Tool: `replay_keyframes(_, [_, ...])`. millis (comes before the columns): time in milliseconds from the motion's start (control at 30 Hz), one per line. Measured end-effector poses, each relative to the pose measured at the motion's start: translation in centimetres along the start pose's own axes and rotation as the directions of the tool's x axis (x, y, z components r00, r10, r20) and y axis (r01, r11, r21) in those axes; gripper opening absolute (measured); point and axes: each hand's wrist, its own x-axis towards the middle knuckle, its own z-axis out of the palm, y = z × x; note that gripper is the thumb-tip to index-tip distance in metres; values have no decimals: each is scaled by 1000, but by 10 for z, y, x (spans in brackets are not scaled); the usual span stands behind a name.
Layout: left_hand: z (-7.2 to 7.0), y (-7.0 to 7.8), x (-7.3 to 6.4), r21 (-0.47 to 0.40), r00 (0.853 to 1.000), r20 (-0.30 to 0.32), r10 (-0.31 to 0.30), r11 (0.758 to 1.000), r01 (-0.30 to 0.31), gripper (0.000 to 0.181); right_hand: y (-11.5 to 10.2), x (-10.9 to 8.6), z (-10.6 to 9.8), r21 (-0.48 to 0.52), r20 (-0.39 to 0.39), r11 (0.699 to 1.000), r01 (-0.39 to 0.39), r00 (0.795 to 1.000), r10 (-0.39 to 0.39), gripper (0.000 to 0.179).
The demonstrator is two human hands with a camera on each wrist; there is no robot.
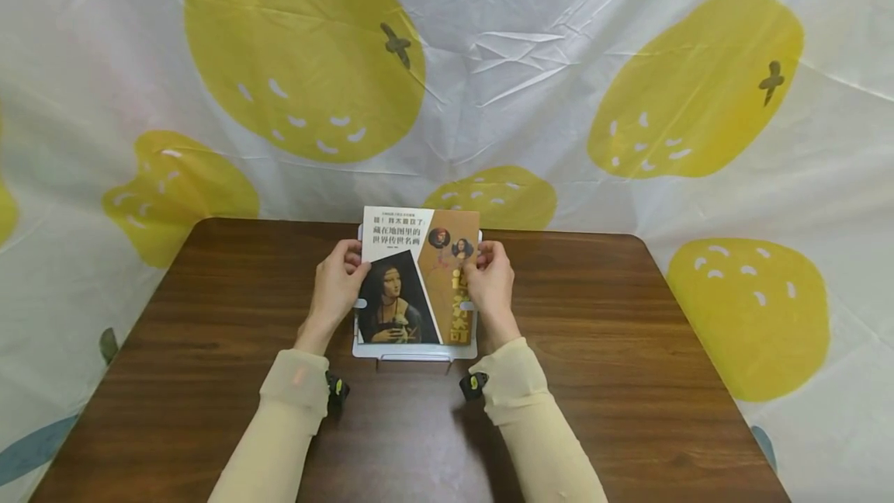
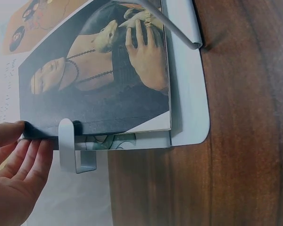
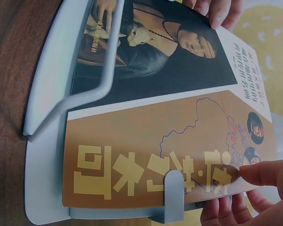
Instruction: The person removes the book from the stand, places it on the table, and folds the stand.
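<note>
A book (image 1: 400, 297) with a painted portrait and a brown panel on its cover leans on a white metal book stand (image 1: 359, 350). My left hand (image 1: 335, 282) pinches the book's left edge, thumb on the cover and fingers behind. On the opposite edge, my right hand (image 1: 493, 286) grips it the same way. Metal page clips (image 2: 67, 143) of the stand bend over both side edges of the cover. A bent wire bar (image 3: 112, 52) crosses the book's lower part. Beneath the cover, a greenish printed layer (image 2: 125, 141) sticks out at the left side; what it belongs to is unclear.
The stand is on a dark brown wooden table (image 1: 601, 379), near its far edge. Behind hangs a white curtain (image 1: 510, 115) with yellow fruit prints. Small black cameras (image 1: 338, 389) sit at both wrists, near the cream sleeves (image 1: 293, 402).
</note>
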Motion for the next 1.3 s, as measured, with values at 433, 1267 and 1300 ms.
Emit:
replay_keyframes(433, [-3, 8, 11, 19, 999, -23, 34, 999, -34, 32, -13, 7, -1, 15, -5, 999, 40, 999, -40, 31])
replay_keyframes(1267, [-21, 50, 45, -11, 988, -47, 144, 989, -144, 32, -58, 28, -19, 64, -47, 994, 87, 995, -84, 32])
replay_keyframes(1300, [-21, 52, 46, -10, 988, -46, 148, 989, -149, 32, -60, 29, -20, 67, -52, 994, 91, 995, -87, 32])
